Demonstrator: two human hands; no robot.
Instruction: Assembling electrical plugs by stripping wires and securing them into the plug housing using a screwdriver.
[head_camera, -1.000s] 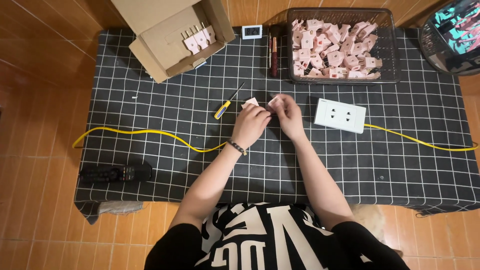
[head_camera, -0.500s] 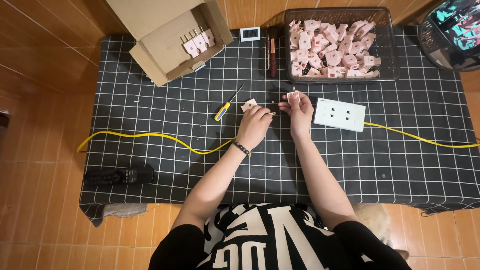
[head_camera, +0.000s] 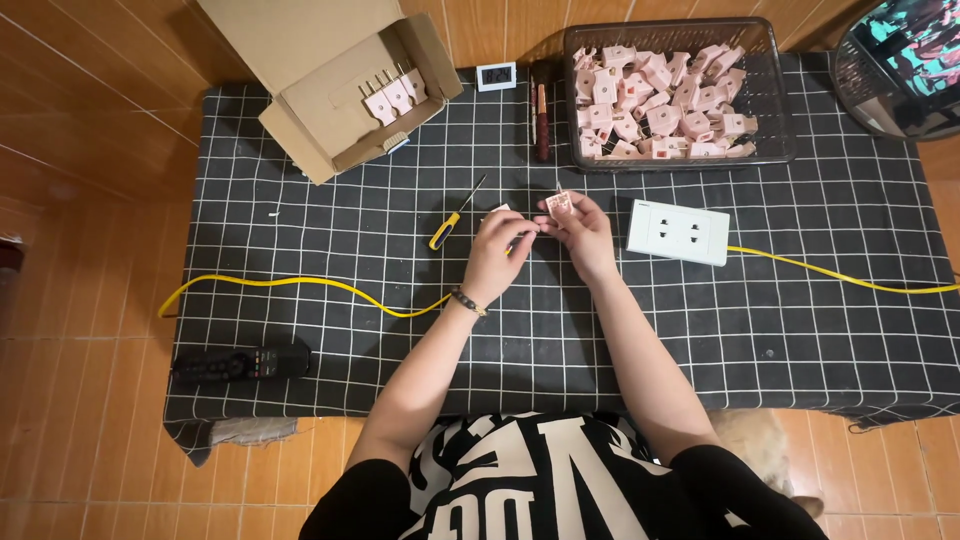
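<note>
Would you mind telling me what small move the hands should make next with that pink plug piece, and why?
Probably bring the two hands together and seat the parts. The right hand holds a pink plug piece up at its fingertips, while the left hand pinches a small pale part right beside it. The two pieces sit close but look apart, and the screwdriver lies untouched on the cloth.

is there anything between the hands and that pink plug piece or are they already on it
Nothing visible stands between them. The right hand already holds the pink plug piece in its fingertips above the checked cloth, and the left hand meets it fingertip to fingertip, beside a small pale part. The screwdriver lies off to the left.
</note>
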